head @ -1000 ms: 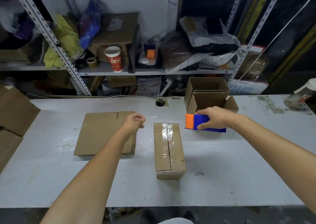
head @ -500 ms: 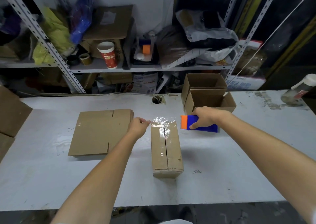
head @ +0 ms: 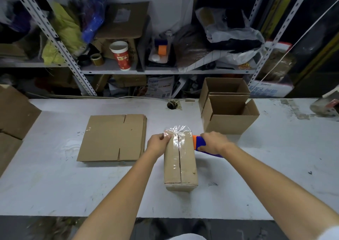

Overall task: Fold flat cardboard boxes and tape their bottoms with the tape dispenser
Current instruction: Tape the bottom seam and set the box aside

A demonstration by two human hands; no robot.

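One head view. The taped box [head: 180,162] stands mid-counter [head: 55,184], with clear tape [head: 177,129] along its top seam, crumpled at the far end. Your left hand [head: 158,142] curls round its far left corner, thumb on the tape. Your right hand [head: 213,142] grips the tape dispenser [head: 199,142] just beside the box's far right edge. Flat cardboard [head: 111,137] lies to the left.
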